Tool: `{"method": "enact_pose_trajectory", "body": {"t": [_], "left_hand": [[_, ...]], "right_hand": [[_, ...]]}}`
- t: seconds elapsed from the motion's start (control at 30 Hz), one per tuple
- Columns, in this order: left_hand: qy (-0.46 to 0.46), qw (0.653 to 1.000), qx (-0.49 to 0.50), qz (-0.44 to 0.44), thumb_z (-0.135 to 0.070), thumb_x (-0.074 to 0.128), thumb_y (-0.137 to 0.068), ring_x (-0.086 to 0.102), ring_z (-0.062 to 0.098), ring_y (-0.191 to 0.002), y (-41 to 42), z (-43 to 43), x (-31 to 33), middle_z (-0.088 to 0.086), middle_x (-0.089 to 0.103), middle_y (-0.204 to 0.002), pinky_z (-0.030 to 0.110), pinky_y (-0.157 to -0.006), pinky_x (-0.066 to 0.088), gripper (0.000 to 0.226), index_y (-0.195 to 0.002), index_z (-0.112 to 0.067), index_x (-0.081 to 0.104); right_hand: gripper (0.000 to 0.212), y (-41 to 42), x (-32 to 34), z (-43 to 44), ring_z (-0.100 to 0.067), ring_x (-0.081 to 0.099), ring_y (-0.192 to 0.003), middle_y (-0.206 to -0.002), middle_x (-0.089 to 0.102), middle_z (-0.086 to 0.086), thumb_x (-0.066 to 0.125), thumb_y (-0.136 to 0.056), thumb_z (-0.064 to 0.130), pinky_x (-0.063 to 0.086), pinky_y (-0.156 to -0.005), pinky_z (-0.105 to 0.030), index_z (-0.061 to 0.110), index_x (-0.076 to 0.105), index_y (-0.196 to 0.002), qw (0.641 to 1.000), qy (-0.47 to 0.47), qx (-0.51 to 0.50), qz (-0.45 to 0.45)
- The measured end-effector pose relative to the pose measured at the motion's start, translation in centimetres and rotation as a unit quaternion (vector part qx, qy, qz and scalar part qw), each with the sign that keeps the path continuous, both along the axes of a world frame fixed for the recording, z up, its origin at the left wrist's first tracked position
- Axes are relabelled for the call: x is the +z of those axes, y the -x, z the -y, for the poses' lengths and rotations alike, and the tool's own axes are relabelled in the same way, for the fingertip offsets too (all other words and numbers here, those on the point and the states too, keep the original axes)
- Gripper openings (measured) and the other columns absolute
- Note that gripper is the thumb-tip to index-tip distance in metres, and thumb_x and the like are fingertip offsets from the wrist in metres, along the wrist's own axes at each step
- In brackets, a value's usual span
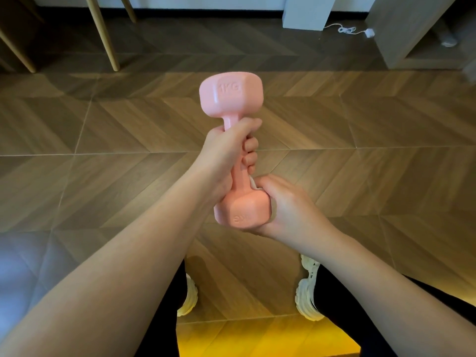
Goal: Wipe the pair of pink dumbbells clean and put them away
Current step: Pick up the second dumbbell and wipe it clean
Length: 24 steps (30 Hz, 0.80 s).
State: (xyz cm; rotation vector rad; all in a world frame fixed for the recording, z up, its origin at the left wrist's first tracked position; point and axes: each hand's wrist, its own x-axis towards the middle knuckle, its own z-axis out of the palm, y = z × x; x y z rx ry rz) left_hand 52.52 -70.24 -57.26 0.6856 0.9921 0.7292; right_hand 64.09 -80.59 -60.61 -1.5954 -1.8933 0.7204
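As the left hand (226,149) grips the pink 1KG dumbbell (231,99) mid-handle, the right hand (291,207) clasps a white cloth (253,183) (barely visible) round its 6 o'clock head, wiping; the 12 o'clock head probably comes next.

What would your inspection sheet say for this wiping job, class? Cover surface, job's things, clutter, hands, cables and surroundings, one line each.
Surface: wooden chevron floor; no table in view.
Job's things: one pink dumbbell held off the floor, tilted; white cloth sliver at its lower head; second dumbbell not seen.
Clutter: nothing seen.
Hands: left hand grips the handle; right hand wraps the lower head over the cloth.
Cables: white cable lies on the floor, far right.
Surroundings: wooden legs, white shoes, a yellow patch below.
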Motion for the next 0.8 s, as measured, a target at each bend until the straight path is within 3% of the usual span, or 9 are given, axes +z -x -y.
{"method": "enact_pose_trajectory", "body": {"t": [0.17,0.23,0.33,0.53,0.7,0.8], "left_hand": [[-0.008,1.000,-0.021,0.023,-0.028,0.067,-0.087,0.043,0.014,-0.046,0.4,-0.1,0.1,-0.002,0.048,-0.055,0.027,-0.049,0.037,0.022,-0.079,-0.014,0.051],[-0.017,1.000,-0.011,0.001,-0.029,0.070,-0.085,0.056,0.019,-0.054,0.4,-0.2,0.0,0.003,0.058,-0.065,0.030,-0.054,0.046,0.024,-0.086,-0.009,0.057],[-0.002,1.000,0.023,-0.017,-0.025,0.075,-0.079,0.053,0.020,-0.060,0.5,-0.5,-0.3,0.001,0.054,-0.063,0.035,-0.060,0.045,0.023,-0.082,-0.012,0.057],[0.014,1.000,0.018,0.005,-0.028,0.071,-0.079,0.038,0.011,-0.042,0.5,-0.2,-0.5,-0.005,0.042,-0.053,0.024,-0.046,0.034,0.025,-0.071,-0.020,0.049],[-0.005,0.999,0.046,-0.009,-0.027,0.076,-0.077,0.049,0.018,-0.053,0.6,-0.4,-0.5,0.000,0.052,-0.059,0.036,-0.061,0.042,0.023,-0.074,-0.014,0.057],[0.015,0.998,0.057,-0.033,-0.026,0.075,-0.079,0.047,0.015,-0.049,0.6,-0.7,-0.6,-0.002,0.049,-0.057,0.034,-0.061,0.041,0.024,-0.074,-0.015,0.055]], "right_hand": [[0.045,-0.7,0.7,0.9,0.001,0.046,-0.081,-0.087,0.049,0.023,0.084,-0.069,0.041,0.035,-0.072,-0.013,0.018,0.063,-0.102,0.998,-0.055,-0.031,0.003],[0.046,-0.7,1.0,1.1,-0.007,0.053,-0.084,-0.091,0.057,0.015,0.085,-0.070,0.040,0.040,-0.075,-0.024,0.014,0.066,-0.103,0.993,-0.097,-0.045,0.041],[0.045,-0.6,0.8,1.0,-0.020,0.061,-0.089,-0.095,0.067,0.000,0.088,-0.068,0.035,0.041,-0.080,-0.030,0.008,0.069,-0.099,0.982,-0.153,-0.042,0.104],[0.046,-0.4,0.7,0.3,-0.020,0.059,-0.095,-0.100,0.064,0.002,0.078,-0.072,0.046,0.048,-0.084,-0.039,0.014,0.065,-0.103,0.996,-0.051,0.032,0.067],[0.047,-0.6,0.5,0.5,-0.017,0.056,-0.091,-0.093,0.065,0.002,0.084,-0.070,0.044,0.034,-0.087,-0.023,0.011,0.067,-0.099,0.983,-0.135,-0.024,0.118],[0.048,-0.7,0.4,0.4,-0.021,0.061,-0.091,-0.093,0.066,-0.001,0.088,-0.067,0.041,0.038,-0.090,-0.028,0.009,0.068,-0.098,0.979,-0.149,-0.026,0.137]]}}
